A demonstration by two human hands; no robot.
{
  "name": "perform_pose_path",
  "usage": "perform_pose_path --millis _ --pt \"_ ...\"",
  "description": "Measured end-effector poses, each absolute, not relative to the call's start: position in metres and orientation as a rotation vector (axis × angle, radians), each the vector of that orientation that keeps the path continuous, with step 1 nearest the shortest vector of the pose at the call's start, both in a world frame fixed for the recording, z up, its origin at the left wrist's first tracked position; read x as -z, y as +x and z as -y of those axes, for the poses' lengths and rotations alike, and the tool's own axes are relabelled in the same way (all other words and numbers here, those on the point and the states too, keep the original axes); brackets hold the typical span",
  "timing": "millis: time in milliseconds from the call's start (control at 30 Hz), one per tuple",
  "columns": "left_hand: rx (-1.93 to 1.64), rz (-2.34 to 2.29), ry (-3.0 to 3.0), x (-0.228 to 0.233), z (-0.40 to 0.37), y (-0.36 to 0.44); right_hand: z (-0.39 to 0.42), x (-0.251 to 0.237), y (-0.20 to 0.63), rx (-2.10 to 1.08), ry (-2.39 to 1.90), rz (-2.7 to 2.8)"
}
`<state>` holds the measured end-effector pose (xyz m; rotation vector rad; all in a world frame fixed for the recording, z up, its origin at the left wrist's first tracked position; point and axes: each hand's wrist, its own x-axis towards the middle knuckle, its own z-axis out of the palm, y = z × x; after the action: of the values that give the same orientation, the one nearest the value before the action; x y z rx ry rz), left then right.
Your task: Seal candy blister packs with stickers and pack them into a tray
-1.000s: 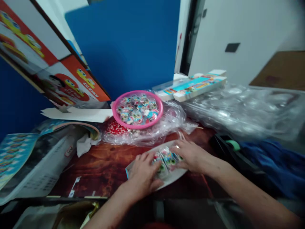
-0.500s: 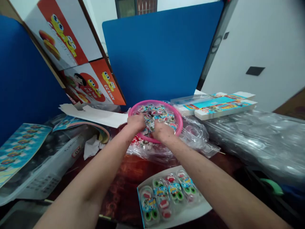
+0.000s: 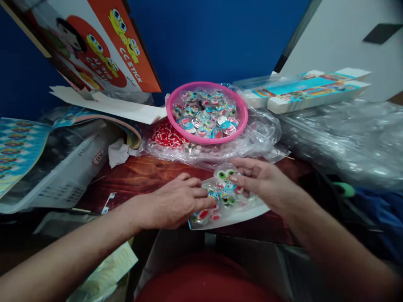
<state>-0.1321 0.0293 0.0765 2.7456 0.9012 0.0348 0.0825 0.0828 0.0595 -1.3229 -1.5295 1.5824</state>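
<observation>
Now both our hands have come back from the pink bowl (image 3: 172, 110) to the white tray (image 3: 242, 212); left hand (image 3: 171, 204) and right hand (image 3: 262, 184) press candy packets (image 3: 225, 191) in with narrow fingers (image 3: 201, 193); filling goes on.

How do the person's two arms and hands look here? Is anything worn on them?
Both forearms are bare, with no sleeve in view. The left hand and the right hand wear no gloves, and no watch, bracelet or ring can be seen. The fingernails are short and seem unpainted. The picture is a little blurred, so small details cannot be told.
</observation>
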Motion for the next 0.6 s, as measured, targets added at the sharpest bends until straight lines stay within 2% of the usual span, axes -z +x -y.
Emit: perform_pose_path --millis 133,333,433,533,600 --pt "-0.068 -0.874 2.673 -0.049 -0.017 -0.137 -0.065 -0.034 0.066 -1.639 -1.410 1.397" --pt "-0.527 -1.070 2.506 -0.043 0.002 -0.158 -0.049 -0.011 0.052 -1.590 -1.432 1.493" --pt "-0.734 -1.161 2.519 -0.037 0.009 -0.145 -0.034 -0.011 0.044 -1.282 -1.413 1.918" --pt "-0.576 -1.169 2.596 -0.028 0.008 -0.128 -0.040 -0.028 0.047 -0.833 -1.367 2.394" --pt "-0.453 -1.182 2.620 -0.024 0.004 -0.124 -0.065 -0.049 0.054 -0.559 -1.457 2.476"
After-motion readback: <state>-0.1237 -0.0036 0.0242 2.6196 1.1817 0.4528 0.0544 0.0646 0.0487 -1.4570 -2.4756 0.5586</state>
